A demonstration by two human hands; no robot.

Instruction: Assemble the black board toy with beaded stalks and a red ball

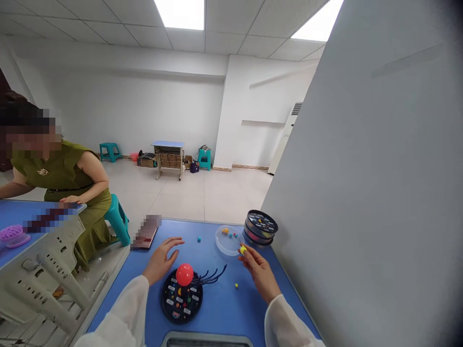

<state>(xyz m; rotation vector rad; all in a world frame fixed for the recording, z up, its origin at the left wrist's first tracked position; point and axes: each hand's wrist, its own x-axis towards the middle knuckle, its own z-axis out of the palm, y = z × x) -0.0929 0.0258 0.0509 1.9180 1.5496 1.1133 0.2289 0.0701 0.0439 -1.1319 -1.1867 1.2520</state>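
Observation:
A black round base (182, 301) with a red ball (184, 274) on top and several thin black arms (211, 275) sticking out sits on the blue table (224, 308). My left hand (161, 260) hovers flat and open just left of the red ball. My right hand (257, 269) pinches a small yellow ball (242, 249) at the edge of a clear round dish (227, 239) that holds a few small coloured balls. A loose teal ball (198, 238) and a loose yellow ball (236, 286) lie on the table.
A stack of black round discs (260, 227) stands beside the dish, against a grey wall panel (361, 193). A dark flat object (145, 234) lies at the table's left edge. Another person (61, 188) sits at a neighbouring blue table (14, 217) on the left.

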